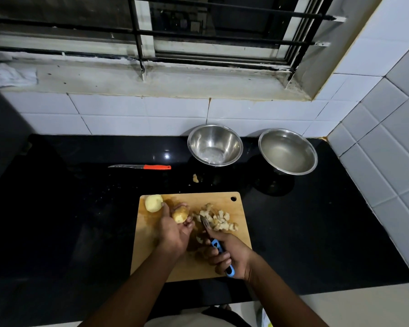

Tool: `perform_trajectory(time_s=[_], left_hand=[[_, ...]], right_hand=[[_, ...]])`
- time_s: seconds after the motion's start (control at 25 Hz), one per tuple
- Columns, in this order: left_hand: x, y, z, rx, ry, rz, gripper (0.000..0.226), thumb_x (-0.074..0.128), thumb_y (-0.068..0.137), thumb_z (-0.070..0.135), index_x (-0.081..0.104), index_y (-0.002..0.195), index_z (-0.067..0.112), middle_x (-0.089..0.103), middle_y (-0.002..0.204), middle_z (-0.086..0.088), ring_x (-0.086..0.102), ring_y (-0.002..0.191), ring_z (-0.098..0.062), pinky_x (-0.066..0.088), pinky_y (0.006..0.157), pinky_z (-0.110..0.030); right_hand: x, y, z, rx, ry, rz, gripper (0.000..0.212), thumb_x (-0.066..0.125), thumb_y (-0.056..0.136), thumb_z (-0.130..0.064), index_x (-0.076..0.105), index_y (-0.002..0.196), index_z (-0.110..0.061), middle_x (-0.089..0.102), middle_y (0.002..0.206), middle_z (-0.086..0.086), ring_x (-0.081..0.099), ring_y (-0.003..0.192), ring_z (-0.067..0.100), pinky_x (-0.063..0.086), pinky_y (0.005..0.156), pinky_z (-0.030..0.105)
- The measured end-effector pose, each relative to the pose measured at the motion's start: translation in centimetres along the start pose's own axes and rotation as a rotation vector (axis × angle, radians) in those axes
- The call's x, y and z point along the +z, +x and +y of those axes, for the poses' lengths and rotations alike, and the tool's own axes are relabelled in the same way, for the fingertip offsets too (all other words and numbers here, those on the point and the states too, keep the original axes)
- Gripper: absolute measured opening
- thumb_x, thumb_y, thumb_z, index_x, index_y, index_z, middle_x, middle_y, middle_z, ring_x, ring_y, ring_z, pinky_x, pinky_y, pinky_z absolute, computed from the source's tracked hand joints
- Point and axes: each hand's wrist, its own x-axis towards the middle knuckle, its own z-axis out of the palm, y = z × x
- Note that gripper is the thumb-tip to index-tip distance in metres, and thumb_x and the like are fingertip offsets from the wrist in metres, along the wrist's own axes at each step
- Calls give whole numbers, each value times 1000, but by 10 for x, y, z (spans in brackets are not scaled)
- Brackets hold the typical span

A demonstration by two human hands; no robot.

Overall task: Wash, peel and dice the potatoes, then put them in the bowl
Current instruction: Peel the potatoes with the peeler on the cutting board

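Two steel bowls [215, 145] [287, 151] stood against the tiled wall [137, 114], a knife [141, 166] lay left of them, and a peel scrap [195, 178] between; bare black counter [69, 220] stretched left and right of the cutting board [236, 208]

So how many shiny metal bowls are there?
2. One bowl stands at the back of the black counter by the tiled wall; the other bowl is right of it, apart, and seems to hold water. No others show.
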Motion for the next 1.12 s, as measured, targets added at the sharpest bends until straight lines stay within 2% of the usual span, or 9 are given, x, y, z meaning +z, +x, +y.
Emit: perform_trajectory(time_s=[0.16,0.28,0.4,0.56,0.64,0.76,0.92,1.04,1.12], left_hand=[[7,-5,-1,-52,30,25,46,41,105,44,64,91,6,67,69,-8,51,61,-18,43,64,-30],[8,-9,-3,-130,27,14,32,48,103,30,66,93,6,69,76,-10,62,75,-23,50,77,-34],[7,-10,-1,-186,-8,-7,30,50,99,28,67,85,8,66,73,-6,63,68,-21,54,70,-32],[7,-18,-2,-247,-101,-22,34,43,97,30,66,89,8,64,74,-7,57,62,-20,48,47,-26],[9,-24,-3,-321,-102,-32,46,40,97,38,69,103,2,70,89,-17,63,84,-31,54,66,-37],[11,-33,-6,-355,-39,-34,55,35,100,39,64,115,-5,68,107,-27,60,105,-39,43,92,-48],[7,-41,-12,-294,18,-75,52,30,103,34,64,101,-5,66,100,-25,61,98,-38,47,90,-44],[4,-39,-15,-266,54,-72,48,31,101,31,64,99,-3,63,101,-24,61,98,-37,44,96,-46],[4,-38,-15,-275,87,-34,49,30,101,32,63,98,-3,64,98,-24,62,95,-37,46,93,-46]], right_hand=[[41,-6,-1,-276,-402,391,43,58,91,-60,56,83,-18,43,60,-6,28,46,8,19,38,21],[52,-5,-3,-464,-744,567,55,54,87,-71,65,110,-23,71,94,-6,64,75,11,46,55,23],[49,1,-4,-573,-1110,635,62,45,88,-75,61,117,-23,70,106,-2,66,92,13,55,83,36],[42,5,-5,-641,-1261,678,44,45,99,-53,58,113,-13,69,99,9,64,84,23,52,73,37],[42,7,1,-641,-1273,666,41,51,97,-54,60,106,-15,67,90,3,64,85,21,49,69,32],[49,9,6,-659,-1164,715,50,58,85,-69,65,87,-20,66,76,-4,63,71,12,49,62,30],[57,4,1,-645,-1228,838,67,61,69,-82,55,63,-16,59,59,-1,57,54,9,42,51,25],[59,1,2,-588,-1327,938,85,42,54,-100,55,66,-17,61,64,-2,62,64,13,48,57,29],[61,2,6,-569,-1383,988,89,36,60,-99,60,79,-16,66,79,2,65,80,20,49,66,31]])
